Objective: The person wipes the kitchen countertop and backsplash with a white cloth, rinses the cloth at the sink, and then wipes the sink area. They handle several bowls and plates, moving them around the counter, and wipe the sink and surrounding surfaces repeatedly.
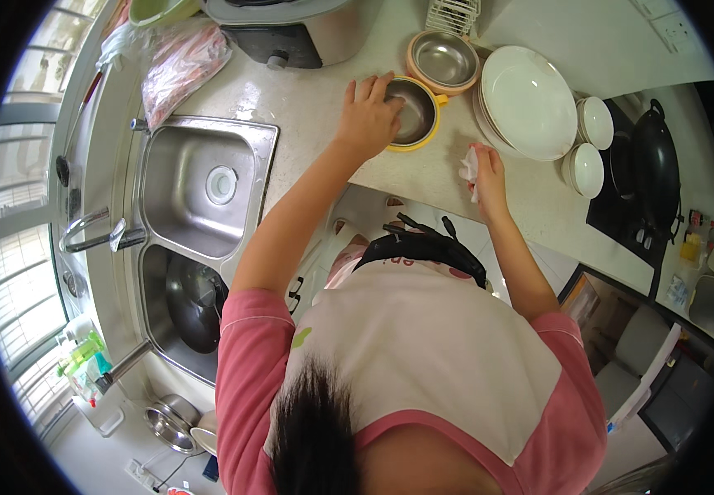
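My left hand (368, 117) is at the left side of a steel bowl (417, 117) with a yellow rim and a small yellow handle. Its thumb reaches over the rim into the bowl, and the fingers lie along the outside. In my right hand (490, 182) is a crumpled white tissue or cloth (469, 168), held above the counter's front edge, apart from the bowl. Just behind, a second steel bowl (445, 60) has a peach-coloured outside. A stack of large white plates (530, 102) stands to the right of both bowls.
White small bowls (586, 170) are stacked beside the plates, near a black wok (655, 167) on the cooktop. Left is a double steel sink (199, 185) with a tap (88, 229); a dark pan (193, 303) lies in its nearer basin. A grey cooker (295, 43) and plastic bag (187, 65) sit behind.
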Available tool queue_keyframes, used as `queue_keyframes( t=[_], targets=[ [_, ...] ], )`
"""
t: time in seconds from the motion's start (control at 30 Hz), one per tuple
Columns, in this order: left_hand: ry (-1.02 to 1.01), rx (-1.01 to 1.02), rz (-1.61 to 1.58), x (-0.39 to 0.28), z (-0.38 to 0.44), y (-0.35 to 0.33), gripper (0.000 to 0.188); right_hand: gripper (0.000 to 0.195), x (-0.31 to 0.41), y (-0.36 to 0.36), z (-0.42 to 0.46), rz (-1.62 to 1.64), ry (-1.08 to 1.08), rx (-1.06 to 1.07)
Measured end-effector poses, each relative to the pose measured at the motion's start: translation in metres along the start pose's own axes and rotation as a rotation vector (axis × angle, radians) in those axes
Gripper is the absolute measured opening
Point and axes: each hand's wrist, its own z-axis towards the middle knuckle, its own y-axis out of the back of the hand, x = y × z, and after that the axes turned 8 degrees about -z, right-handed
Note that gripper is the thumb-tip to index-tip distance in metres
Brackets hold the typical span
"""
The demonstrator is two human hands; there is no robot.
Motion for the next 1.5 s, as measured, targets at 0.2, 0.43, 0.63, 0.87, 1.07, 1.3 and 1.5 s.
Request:
queue_keyframes(
  t=[0.2,0.43,0.63,0.87,1.07,1.3,1.5],
  targets=[
    [-0.018,0.08,0.061,0.0,0.001,-0.003,0.023,0.031,-0.012,0.023,-0.02,-0.01,-0.077,-0.097],
    [-0.003,0.158,0.112,-0.003,0.003,0.001,0.025,0.031,-0.017,0.027,-0.024,0.009,-0.067,-0.073],
    [-0.041,0.088,0.034,0.003,0.005,0.001,0.02,0.029,-0.014,0.02,-0.026,0.033,-0.043,-0.069],
    [0.02,-0.033,-0.333,0.009,0.008,0.01,0.027,0.029,-0.023,0.02,-0.03,0.042,-0.021,-0.054],
    [0.425,-0.355,-0.965,0.069,-0.024,0.057,0.018,0.025,-0.019,0.023,-0.035,0.036,-0.079,-0.016],
    [0.806,0.042,0.464,0.152,-0.199,0.134,0.06,0.021,-0.008,-0.007,-0.037,-0.002,-0.008,0.354],
    [0.626,-0.089,0.106,0.115,-0.221,0.141,0.062,0.023,0.015,-0.079,-0.038,-0.354,0.17,0.786]
  ],
)
